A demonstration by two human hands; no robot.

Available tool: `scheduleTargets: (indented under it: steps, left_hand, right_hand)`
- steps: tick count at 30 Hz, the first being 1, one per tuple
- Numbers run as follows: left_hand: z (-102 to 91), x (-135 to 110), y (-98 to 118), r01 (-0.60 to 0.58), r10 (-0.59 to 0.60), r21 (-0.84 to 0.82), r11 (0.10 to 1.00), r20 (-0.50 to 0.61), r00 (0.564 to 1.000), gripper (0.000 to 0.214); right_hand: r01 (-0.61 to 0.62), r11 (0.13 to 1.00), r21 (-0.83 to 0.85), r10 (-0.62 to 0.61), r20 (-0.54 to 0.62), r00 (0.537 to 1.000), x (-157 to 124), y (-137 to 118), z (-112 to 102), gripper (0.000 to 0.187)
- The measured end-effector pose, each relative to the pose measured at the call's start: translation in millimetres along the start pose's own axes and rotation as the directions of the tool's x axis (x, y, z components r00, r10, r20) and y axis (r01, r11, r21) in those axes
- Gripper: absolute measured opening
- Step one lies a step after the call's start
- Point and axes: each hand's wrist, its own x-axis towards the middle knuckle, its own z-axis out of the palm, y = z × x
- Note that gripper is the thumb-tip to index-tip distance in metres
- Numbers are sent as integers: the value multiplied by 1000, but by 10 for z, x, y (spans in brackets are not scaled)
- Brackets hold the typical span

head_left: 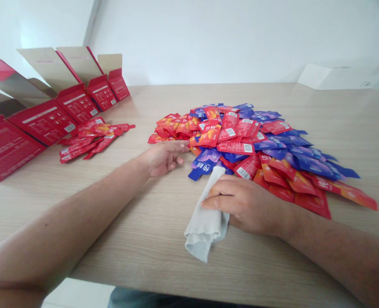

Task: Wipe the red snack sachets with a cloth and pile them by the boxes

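Bare L forearm (64, 235) is nearest the cam, running up from lower left of frame to the L hand (164, 160), which sits mid-frame at the left edge of the pouch pile (237, 134). Its fingers are loosely spread & half curled, nothing visible in the grasp; fingertips are at the red pouches, tho can't tell if they press on one. R hand (240, 201), lower right of centre, is closed round a folded white ribbed cloth (202, 220), thumb & fingers pinching it just below the pile's near edge.

Step in hand, as I judge it: handling at the pile's near edge, cloth gripped in R, L free beside the pouches. Next move prob. calls for L fingers closing on one pouch w/o dragging its neighbours, R keeping the cloth's loose end clear.

Materials: pouches look like slick printed film, flat w/ narrow necks, red-orange & blue-purple, overlapping in a fan centre to right. Cloth is soft, matte, fine-ribbed, rolled w/ a droopy end. Upper left: row of red cartons (77, 105), stiff card, flaps up, w/ a small red pouch cluster (93, 139) in front. Worktop (138, 248) is pale wood-grain.
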Motion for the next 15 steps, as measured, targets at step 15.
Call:
scheduleTargets:
  steps: [15]
  left_hand:
    - [-2, 94, -104, -192, 361, 497, 846, -270, 893, 26]
  right_hand:
    - [4, 1000, -7, -4, -8, 1000, -30, 24, -5, 31]
